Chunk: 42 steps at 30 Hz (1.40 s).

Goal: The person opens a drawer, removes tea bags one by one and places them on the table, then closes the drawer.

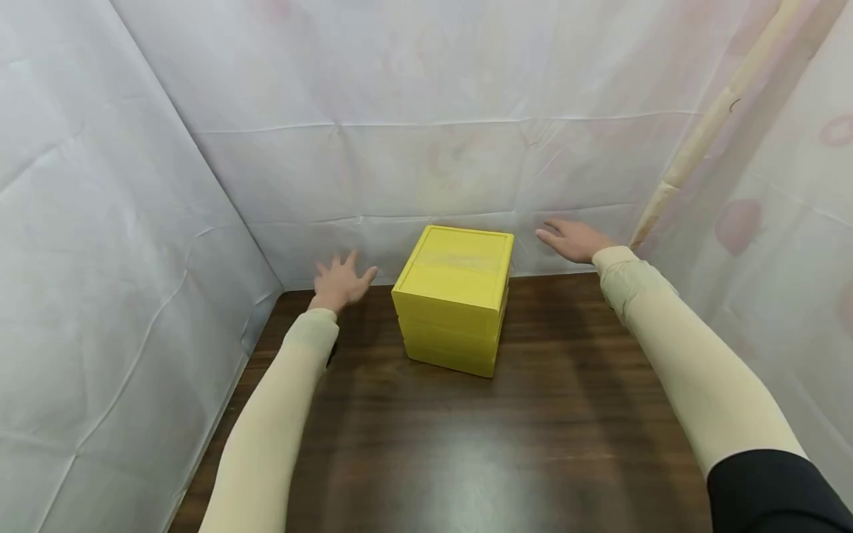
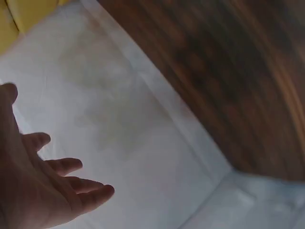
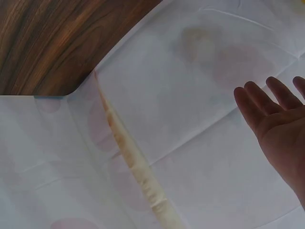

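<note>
A yellow box (image 1: 453, 289), made of stacked layers with a raised rim round its top, stands near the back of the dark wooden table (image 1: 466, 444). To its left, my left hand (image 1: 340, 283) is held up with fingers spread, apart from the box. My right hand (image 1: 571, 240) hovers to the right of the box, fingers extended and palm toward it. In the left wrist view the left hand (image 2: 43, 191) holds nothing, and a corner of the yellow box (image 2: 9, 24) shows at the top left. The right wrist view shows the right hand (image 3: 281, 124) with nothing in it.
White patterned sheeting (image 1: 433, 170) hangs close behind the table, with more sheeting (image 1: 100, 281) along the left and right sides. A pale wrapped pole (image 1: 706, 133) slants down to the back right corner.
</note>
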Motion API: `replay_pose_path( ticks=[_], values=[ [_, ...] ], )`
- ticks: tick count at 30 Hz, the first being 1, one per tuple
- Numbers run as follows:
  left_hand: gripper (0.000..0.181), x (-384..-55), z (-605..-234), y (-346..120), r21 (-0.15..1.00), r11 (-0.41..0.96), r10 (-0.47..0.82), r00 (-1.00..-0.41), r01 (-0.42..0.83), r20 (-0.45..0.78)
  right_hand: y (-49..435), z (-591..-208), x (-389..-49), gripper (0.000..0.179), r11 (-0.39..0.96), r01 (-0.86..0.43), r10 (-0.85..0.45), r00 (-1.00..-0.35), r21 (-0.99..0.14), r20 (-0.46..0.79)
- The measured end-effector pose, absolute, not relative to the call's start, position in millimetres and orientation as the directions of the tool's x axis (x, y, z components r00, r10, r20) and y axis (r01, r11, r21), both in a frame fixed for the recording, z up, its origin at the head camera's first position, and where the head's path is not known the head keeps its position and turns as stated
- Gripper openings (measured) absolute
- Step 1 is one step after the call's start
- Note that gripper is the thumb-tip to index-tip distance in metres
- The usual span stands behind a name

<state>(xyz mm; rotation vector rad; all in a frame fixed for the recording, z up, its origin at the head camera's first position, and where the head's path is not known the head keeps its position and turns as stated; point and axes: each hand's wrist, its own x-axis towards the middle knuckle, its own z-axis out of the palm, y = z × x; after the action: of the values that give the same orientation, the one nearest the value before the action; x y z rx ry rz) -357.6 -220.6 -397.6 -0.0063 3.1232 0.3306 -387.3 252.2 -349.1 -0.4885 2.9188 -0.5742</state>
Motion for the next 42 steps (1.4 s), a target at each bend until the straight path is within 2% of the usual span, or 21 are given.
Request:
replay_pose_path(
  ticks=[5,11,14,21,28,36,42],
  values=[
    [0.073,-344,-405,-199,0.395,0.915,0.06,-0.995,0.085,0.075,247,-355,-388,0.079,0.87,-0.313,-0.353,-0.935,-0.381,-0.038],
    [0.074,-328,-400,-166,0.672,0.718,0.135,-0.984,0.18,0.12,244,-362,-387,0.081,0.857,-0.322,-0.367,-0.93,-0.403,-0.037],
    [0.074,-322,-394,-153,0.736,0.648,0.171,-0.979,0.195,0.109,245,-365,-385,0.081,0.855,-0.324,-0.369,-0.929,-0.404,-0.038],
    [0.069,-309,-388,-133,0.747,0.623,0.263,-0.962,0.23,0.076,245,-369,-380,0.072,0.846,-0.321,-0.36,-0.933,-0.425,-0.013],
    [0.061,-304,-395,-128,0.747,0.614,0.244,-0.962,0.253,0.125,227,-364,-371,0.058,0.746,-0.311,-0.367,-0.93,-0.589,0.027],
    [0.059,-303,-396,-128,0.745,0.613,0.255,-0.958,0.262,0.127,216,-364,-368,0.047,0.73,-0.341,-0.363,-0.928,-0.592,0.087],
    [0.055,-305,-396,-131,0.75,0.609,0.239,-0.961,0.258,0.137,215,-370,-362,0.05,0.713,-0.333,-0.327,-0.936,-0.616,0.128]
  ],
)
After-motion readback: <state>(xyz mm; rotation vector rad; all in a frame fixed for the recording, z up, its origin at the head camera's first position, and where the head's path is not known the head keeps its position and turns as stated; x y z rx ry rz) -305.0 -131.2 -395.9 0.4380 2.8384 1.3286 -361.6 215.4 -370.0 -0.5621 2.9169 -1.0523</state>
